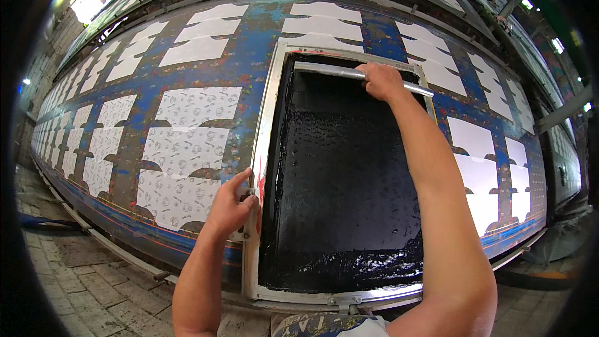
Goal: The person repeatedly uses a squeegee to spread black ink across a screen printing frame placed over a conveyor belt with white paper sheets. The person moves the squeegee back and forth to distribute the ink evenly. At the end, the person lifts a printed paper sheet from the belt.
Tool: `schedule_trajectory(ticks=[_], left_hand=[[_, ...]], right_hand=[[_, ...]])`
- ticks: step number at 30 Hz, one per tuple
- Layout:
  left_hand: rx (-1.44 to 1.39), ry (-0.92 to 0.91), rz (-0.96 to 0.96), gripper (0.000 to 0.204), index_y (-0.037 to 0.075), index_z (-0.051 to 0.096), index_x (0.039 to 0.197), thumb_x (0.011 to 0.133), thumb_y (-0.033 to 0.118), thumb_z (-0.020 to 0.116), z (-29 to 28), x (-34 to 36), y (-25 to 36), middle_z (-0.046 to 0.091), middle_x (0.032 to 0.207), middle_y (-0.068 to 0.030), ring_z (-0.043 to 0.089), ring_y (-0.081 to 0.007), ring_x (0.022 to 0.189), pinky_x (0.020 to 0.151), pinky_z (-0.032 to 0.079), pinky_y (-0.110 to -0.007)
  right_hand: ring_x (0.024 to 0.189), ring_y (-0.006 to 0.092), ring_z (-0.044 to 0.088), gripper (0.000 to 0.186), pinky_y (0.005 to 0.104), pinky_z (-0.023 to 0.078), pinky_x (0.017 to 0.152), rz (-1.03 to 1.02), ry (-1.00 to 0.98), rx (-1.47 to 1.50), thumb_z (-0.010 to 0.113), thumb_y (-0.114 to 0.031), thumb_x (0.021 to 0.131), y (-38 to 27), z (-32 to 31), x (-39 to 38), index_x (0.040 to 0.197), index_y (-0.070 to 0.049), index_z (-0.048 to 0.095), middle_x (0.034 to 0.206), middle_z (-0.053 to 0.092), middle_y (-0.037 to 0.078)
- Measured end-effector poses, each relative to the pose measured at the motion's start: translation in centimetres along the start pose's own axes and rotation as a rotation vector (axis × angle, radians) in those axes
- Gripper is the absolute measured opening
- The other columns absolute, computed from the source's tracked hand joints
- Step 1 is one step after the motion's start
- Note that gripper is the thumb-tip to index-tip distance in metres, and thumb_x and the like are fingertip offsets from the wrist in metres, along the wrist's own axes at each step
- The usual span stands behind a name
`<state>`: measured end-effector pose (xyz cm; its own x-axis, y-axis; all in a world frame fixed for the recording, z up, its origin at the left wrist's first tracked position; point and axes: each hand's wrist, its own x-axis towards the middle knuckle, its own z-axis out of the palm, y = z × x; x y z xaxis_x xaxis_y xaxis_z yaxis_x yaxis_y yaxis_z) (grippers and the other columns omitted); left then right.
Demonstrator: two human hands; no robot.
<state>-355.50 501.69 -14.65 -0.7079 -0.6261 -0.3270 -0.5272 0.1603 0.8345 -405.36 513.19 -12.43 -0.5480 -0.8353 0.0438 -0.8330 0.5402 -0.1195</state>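
Observation:
A screen-printing frame (262, 143) with pale metal sides lies on the long table before me, wet black ink (349, 181) covering its mesh. My right hand (382, 81) is closed round the metal bar of a squeegee (331, 70) near the frame's far end. The bar runs crosswise, and its right end overlaps the frame's right side. At the frame's left side, my left hand (229, 207) grips the edge, index finger and thumb against it; its other fingers are partly hidden. Ink is pooled thick and glossy along the near end of the mesh.
Printed white cut pieces (184, 150) lie in rows on the table to the left. Plain white pieces (477, 175) lie to the right and beyond the frame. The blue-stained table (259, 25) has a rail along its near edge. Paving (93, 287) shows at lower left.

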Motion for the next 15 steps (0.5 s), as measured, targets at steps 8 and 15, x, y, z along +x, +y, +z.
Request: schedule_trajectory(ticks=[8, 15], left_hand=[[0.037, -0.001, 0.011, 0.070, -0.001, 0.057, 0.164, 0.097, 0.001, 0.076, 0.0, 0.2, -0.6, 0.078, 0.128, -0.0216, 0.078, -0.0235, 0.110, 0.099, 0.061, -0.036], [0.070, -0.016, 0.067, 0.069, 0.000, 0.057, 0.165, 0.098, -0.006, 0.075, -0.2, 0.6, -1.3, 0.074, 0.146, -0.0186, 0.075, -0.0226, 0.122, 0.107, 0.058, -0.035]], right_hand=[[0.119, 0.0407, 0.077, 0.035, 0.0555, 0.061, 0.101, -0.110, -0.111, -0.108, 0.063, -0.008, 0.092, 0.0, -0.6, -1.1, 0.120, -0.019, 0.083, 0.119, 0.082, 0.017], [0.110, 0.0370, 0.076, 0.037, 0.0534, 0.063, 0.094, -0.218, -0.009, -0.038, 0.075, -0.009, 0.085, -2.7, 0.3, -12.1, 0.119, -0.021, 0.080, 0.112, 0.076, 0.012]])
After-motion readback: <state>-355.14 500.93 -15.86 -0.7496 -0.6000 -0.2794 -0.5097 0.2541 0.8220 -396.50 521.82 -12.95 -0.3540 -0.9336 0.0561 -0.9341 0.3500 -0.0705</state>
